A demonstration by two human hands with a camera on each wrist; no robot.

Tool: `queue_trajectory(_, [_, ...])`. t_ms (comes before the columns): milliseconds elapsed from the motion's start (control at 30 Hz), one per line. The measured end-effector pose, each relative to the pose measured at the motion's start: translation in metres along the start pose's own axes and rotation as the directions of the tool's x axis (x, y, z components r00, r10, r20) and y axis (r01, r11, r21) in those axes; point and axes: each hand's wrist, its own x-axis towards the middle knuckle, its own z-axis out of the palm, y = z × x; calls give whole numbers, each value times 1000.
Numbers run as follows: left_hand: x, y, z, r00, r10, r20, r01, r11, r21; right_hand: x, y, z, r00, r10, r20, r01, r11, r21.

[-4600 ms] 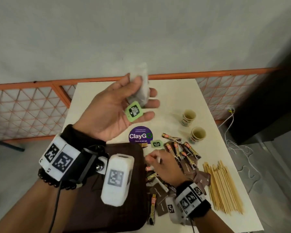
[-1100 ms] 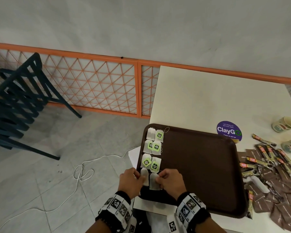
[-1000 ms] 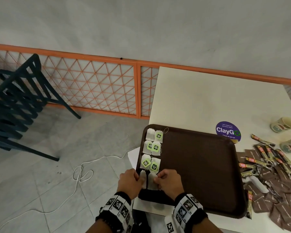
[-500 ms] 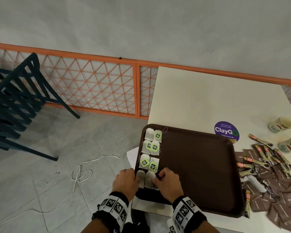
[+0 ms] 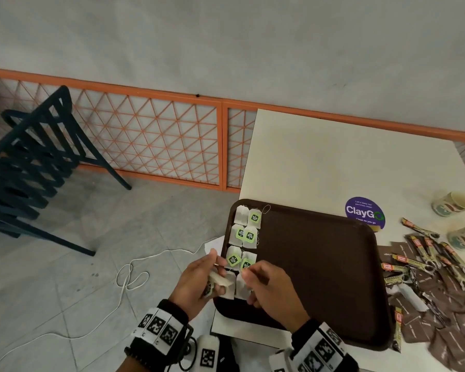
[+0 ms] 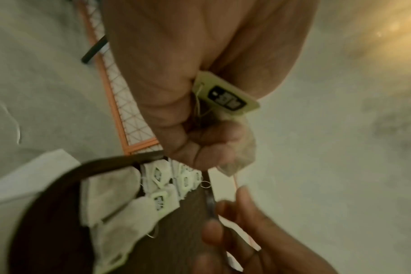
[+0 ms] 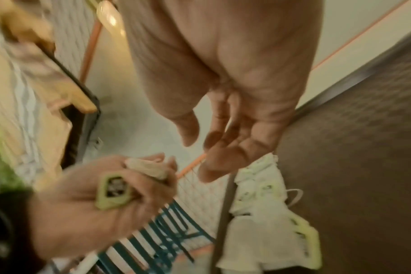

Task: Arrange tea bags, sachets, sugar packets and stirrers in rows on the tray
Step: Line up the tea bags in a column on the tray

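A brown tray [image 5: 320,264] lies on the cream table [image 5: 333,157]. Tea bags with green tags [image 5: 246,232] lie in two columns along the tray's left side, and two more bags [image 5: 236,288] lie at the near end. My left hand [image 5: 216,275] hovers at the tray's near left edge, its curled fingers gripping a white tea bag [image 5: 220,280] and its green tag [image 6: 225,96]. Just right of it, my right hand [image 5: 249,275] hangs over the nearest bags. The right hand's fingers [image 7: 214,148] are relaxed and hold nothing.
Stick sachets [image 5: 427,264] and brown packets [image 5: 440,331] lie heaped right of the tray. Two paper cups [image 5: 452,204] and a purple ClayGo sticker [image 5: 364,216] sit behind them. On the floor to the left are a dark chair [image 5: 30,162], an orange lattice fence [image 5: 159,140] and a white cable [image 5: 129,275].
Both hands were pressing the two nearest tea bags onto the tray. They have now lifted off, the left drawing back to the left with a tea bag in its grip.
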Motion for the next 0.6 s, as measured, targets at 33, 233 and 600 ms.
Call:
queue_trajectory(33, [0, 1, 4, 999, -15, 30, 17, 999, -48, -6, -12, 1, 996, 23, 83, -33, 993, 115])
queue_trajectory(233, [-1, 0, 24, 984, -9, 177, 28, 994, -104, -7, -18, 4, 999, 40, -37, -30, 973, 227])
queue_trajectory(600, [8, 10, 28, 982, 18, 189, -55, 979, 195, 8, -15, -31, 994, 55, -89, -17, 926, 377])
